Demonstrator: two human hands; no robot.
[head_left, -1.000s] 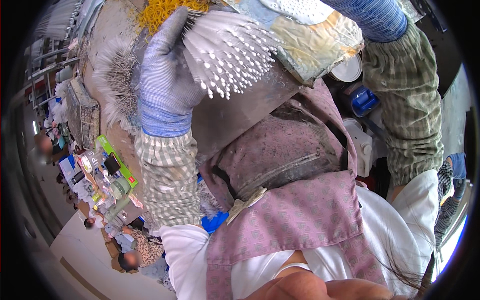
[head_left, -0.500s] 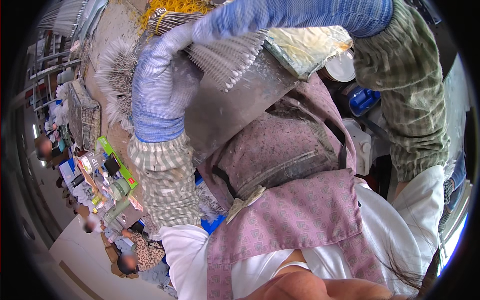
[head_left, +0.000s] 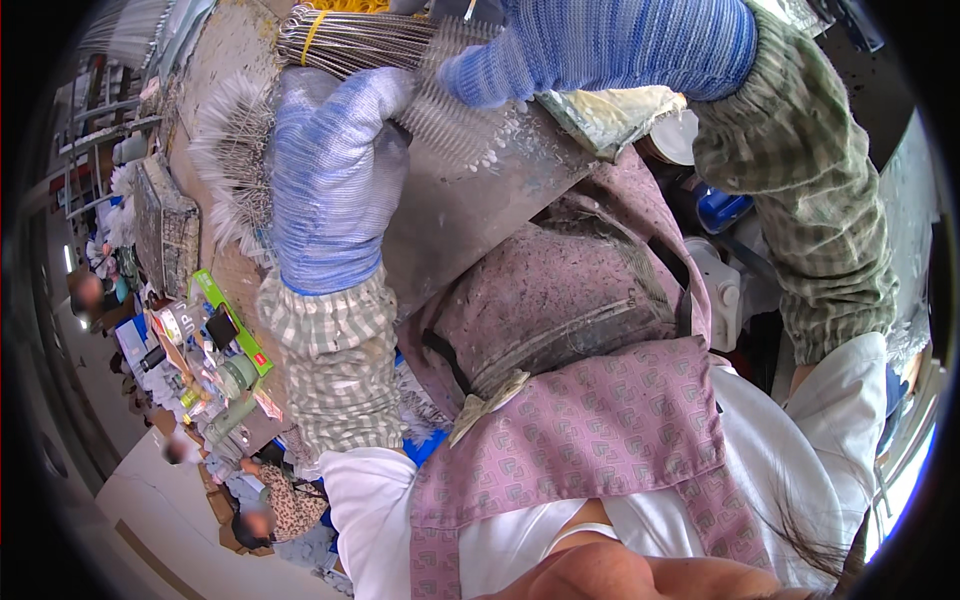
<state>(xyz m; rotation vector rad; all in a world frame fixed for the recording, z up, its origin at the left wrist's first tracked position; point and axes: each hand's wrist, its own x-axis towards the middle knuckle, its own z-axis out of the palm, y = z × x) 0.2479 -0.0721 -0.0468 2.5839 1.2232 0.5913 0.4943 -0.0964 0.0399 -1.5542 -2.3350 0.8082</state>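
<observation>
A bundle of twisted-wire brushes (head_left: 365,45), tied with a yellow band (head_left: 314,38), lies across the top over a grey metal surface. My left hand (head_left: 335,165), in a blue and white knit glove, is closed around the near side of the bundle; its thumb rests by the wire stems and the other fingers are mostly hidden. From the right, my right hand (head_left: 610,45), in a blue glove, has its thumb pressed over the clear bristles (head_left: 465,120). Its other fingers are partly out of view beyond the bundle. The brushes' white tips point toward me.
More white-bristled brushes (head_left: 232,165) lie left of my left hand. A cloth-like yellowish pad (head_left: 620,112) sits at the metal sheet's right edge (head_left: 480,215). Beyond are a round lid (head_left: 676,138), a blue object (head_left: 722,208), a cluttered table and other people at left.
My right hand has drawn back to the right from my left hand onto the bristles. The left thumb has shifted toward me, uncovering the wire stems, and the bristle ends have moved.
</observation>
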